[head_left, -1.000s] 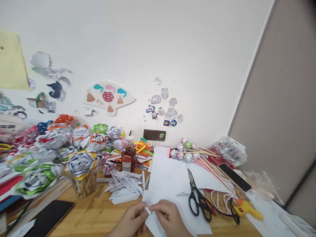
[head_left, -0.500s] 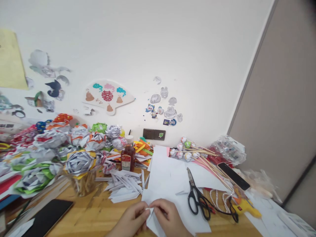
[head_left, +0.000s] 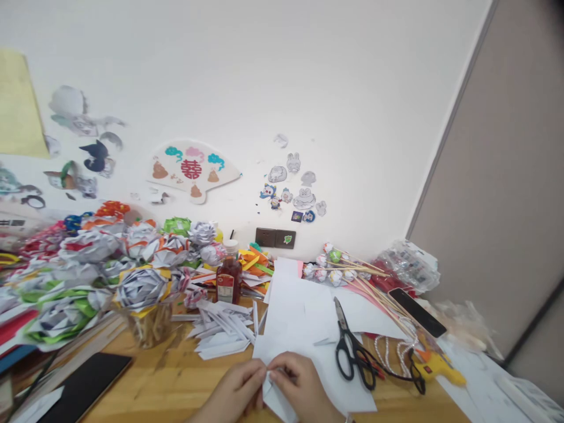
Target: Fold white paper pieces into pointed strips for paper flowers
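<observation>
Between my two hands is a small folded piece of white paper (head_left: 275, 400), at the bottom middle of the head view. My left hand (head_left: 240, 385) pinches its left edge with thumb and fingertips. My right hand (head_left: 299, 382) grips the same paper from the other side, thumb pressed near the top fold. The fingertips of both hands nearly meet there. Under and beyond them lie white paper sheets (head_left: 295, 305). A pile of folded white paper strips (head_left: 224, 329) sits ahead to the left. Black-handled scissors (head_left: 350, 346) lie open on the sheets to the right.
Folded paper flowers (head_left: 92, 247) crowd the left, one above a clear cup (head_left: 152, 326). A brown bottle (head_left: 228, 276) stands behind the strips. A black tablet-like slab (head_left: 88, 385) lies front left. Right are a yellow glue gun (head_left: 440, 367), a phone (head_left: 418, 312) and wooden sticks (head_left: 374, 294).
My fingers have shifted slightly on the folded paper, with the right thumb moving a little left toward its top. Both hands still hold it in nearly the same place.
</observation>
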Available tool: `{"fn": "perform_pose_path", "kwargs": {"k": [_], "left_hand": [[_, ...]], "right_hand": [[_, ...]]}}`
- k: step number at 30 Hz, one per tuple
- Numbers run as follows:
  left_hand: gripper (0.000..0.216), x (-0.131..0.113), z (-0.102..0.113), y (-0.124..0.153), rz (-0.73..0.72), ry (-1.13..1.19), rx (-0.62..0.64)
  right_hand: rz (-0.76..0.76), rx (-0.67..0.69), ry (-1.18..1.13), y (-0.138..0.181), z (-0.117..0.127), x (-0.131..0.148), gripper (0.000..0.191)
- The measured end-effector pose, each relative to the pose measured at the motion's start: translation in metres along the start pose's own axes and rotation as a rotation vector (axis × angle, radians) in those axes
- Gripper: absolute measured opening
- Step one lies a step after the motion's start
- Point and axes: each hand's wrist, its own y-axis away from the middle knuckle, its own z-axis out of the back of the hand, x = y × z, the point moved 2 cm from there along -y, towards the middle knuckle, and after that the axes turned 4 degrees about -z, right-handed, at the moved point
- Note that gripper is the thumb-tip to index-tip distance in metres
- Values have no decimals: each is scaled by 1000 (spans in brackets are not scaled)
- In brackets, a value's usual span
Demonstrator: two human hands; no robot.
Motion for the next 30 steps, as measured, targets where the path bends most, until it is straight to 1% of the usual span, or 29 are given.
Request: {"fn": "perform_pose_path", "kwargs": {"k": [5, 9, 14, 20, 26, 30], "left_hand": [[41, -4, 0, 0, -11, -124, 6], [38, -3, -1, 1, -75, -266, -24], [36, -3, -2, 3, -99, -399, -58], [35, -4, -3, 5, -106, -447, -77], [31, -2, -3, 4, -109, -420, -67], [31, -2, -2, 4, -108, -461, -91]], "right_hand": [[-18, 0, 21, 0, -1, 1, 11], [-19, 0, 29, 1, 0, 2, 14], [-15, -27, 179, 2, 1, 2, 18], [3, -29, 213, 2, 1, 3, 16], [19, -20, 249, 2, 1, 4, 17], [34, -12, 271, 3, 0, 3, 15]]}}
